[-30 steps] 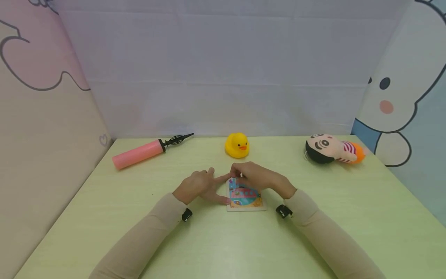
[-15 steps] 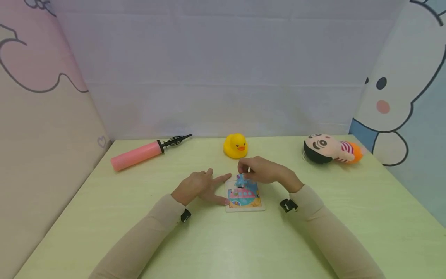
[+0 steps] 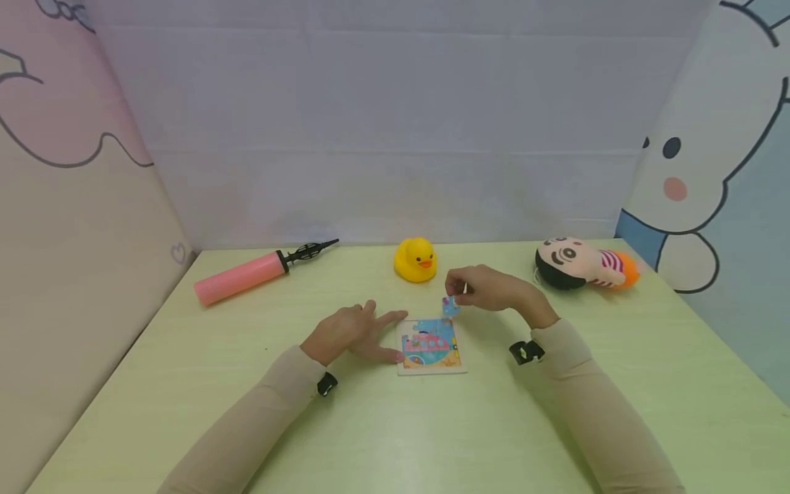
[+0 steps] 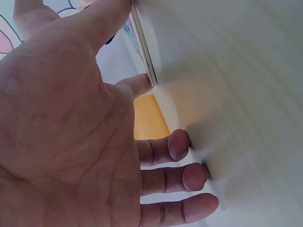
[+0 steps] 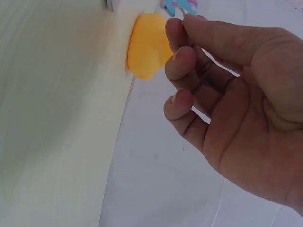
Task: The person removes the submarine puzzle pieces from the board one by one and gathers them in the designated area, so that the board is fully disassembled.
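A small square jigsaw puzzle (image 3: 432, 348) with a pale frame lies on the table, its picture showing a pink submarine in blue water. My left hand (image 3: 353, 332) is spread at its left side, thumb and index finger at the frame's edge; the left wrist view shows the other fingers straight, tips at the tabletop. Just beyond the puzzle's upper right corner, my right hand (image 3: 489, 288) pinches a blue puzzle piece (image 3: 450, 306) between thumb and index finger. In the right wrist view the piece (image 5: 182, 6) shows at the top edge, above the fingertips.
A yellow rubber duck (image 3: 416, 260) sits behind the puzzle. At the back left lies a pink balloon pump (image 3: 241, 278) with a black nozzle. A doll (image 3: 586, 263) with a striped top lies at the back right. A pale curtain (image 3: 395, 137) hangs behind the table.
My right hand has lifted the blue piece out of the puzzle's top and carried it right and away, past the frame. The left hand has kept its place at the frame.
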Action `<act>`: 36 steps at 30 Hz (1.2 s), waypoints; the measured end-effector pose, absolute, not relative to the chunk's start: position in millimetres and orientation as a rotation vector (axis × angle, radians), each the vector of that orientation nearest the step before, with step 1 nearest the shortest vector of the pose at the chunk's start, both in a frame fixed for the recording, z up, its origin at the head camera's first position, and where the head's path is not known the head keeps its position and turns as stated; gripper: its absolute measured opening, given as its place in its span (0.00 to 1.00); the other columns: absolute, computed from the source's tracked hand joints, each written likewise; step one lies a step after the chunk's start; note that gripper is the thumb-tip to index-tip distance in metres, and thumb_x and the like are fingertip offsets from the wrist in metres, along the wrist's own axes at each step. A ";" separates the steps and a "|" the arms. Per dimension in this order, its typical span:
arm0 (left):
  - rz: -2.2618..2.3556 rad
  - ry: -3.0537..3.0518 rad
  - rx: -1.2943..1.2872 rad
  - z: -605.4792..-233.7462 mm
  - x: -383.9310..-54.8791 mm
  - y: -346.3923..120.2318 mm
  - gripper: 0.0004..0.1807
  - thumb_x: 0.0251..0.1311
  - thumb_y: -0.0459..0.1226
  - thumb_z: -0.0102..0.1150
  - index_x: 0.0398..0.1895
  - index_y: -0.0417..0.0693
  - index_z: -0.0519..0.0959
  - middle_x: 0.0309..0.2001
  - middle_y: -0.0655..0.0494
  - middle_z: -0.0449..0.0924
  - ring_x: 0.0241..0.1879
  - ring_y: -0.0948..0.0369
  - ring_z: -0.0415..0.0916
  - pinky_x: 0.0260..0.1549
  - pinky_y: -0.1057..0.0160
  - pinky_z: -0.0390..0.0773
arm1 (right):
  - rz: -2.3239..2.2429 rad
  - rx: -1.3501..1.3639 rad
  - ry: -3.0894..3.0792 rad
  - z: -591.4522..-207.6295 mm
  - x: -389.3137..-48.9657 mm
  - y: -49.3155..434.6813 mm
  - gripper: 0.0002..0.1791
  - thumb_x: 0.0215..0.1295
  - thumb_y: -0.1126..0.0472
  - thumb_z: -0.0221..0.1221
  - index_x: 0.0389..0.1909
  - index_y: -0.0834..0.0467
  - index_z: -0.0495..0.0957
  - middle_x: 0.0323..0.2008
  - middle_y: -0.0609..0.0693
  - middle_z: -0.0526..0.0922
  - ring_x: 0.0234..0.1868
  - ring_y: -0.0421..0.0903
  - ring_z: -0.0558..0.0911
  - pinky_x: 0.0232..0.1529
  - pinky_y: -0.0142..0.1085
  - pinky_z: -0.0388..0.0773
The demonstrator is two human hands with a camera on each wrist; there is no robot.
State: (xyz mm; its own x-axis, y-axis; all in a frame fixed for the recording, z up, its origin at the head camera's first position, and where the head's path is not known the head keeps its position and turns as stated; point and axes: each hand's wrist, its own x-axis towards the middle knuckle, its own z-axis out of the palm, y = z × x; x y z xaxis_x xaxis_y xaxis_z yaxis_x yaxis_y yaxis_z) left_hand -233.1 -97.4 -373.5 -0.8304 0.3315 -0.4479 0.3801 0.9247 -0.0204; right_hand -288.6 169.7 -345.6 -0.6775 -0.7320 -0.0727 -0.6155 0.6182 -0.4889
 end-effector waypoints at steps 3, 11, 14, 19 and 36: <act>-0.147 2.628 0.531 -373.8 -233.7 -99.0 0.48 0.57 0.74 0.49 0.79 0.79 0.46 0.66 0.40 0.62 0.53 0.46 0.72 0.44 0.47 0.79 | -0.632 -1.104 2.575 -347.2 -290.8 176.4 0.04 0.70 0.69 0.60 0.38 0.58 0.74 0.33 0.47 0.78 0.34 0.44 0.75 0.38 0.38 0.74; -0.092 2.600 0.567 -372.0 -234.2 -104.1 0.49 0.55 0.75 0.51 0.79 0.82 0.44 0.70 0.40 0.59 0.56 0.46 0.71 0.47 0.44 0.77 | -0.619 -1.022 2.517 -348.0 -294.3 188.1 0.05 0.69 0.69 0.61 0.35 0.59 0.74 0.30 0.48 0.77 0.31 0.44 0.73 0.35 0.37 0.71; -0.085 2.597 0.560 -371.7 -233.8 -104.3 0.50 0.53 0.75 0.53 0.78 0.83 0.46 0.70 0.40 0.59 0.54 0.45 0.72 0.46 0.44 0.77 | -0.625 -0.969 2.485 -349.2 -295.4 191.3 0.06 0.68 0.70 0.61 0.34 0.58 0.74 0.31 0.49 0.78 0.30 0.44 0.74 0.34 0.37 0.72; -0.088 2.599 0.558 -371.5 -233.4 -104.4 0.50 0.54 0.74 0.54 0.78 0.82 0.47 0.69 0.40 0.59 0.55 0.44 0.72 0.46 0.43 0.77 | -0.665 -0.897 2.417 -349.7 -296.4 194.1 0.07 0.68 0.72 0.59 0.34 0.59 0.73 0.32 0.51 0.79 0.28 0.44 0.74 0.31 0.37 0.73; -0.079 2.596 0.563 -371.2 -237.7 -103.1 0.50 0.53 0.74 0.55 0.78 0.82 0.47 0.65 0.42 0.62 0.53 0.45 0.71 0.45 0.44 0.77 | -0.538 -0.781 2.390 -355.0 -299.3 198.9 0.02 0.67 0.70 0.60 0.36 0.61 0.76 0.32 0.50 0.79 0.27 0.42 0.73 0.31 0.34 0.72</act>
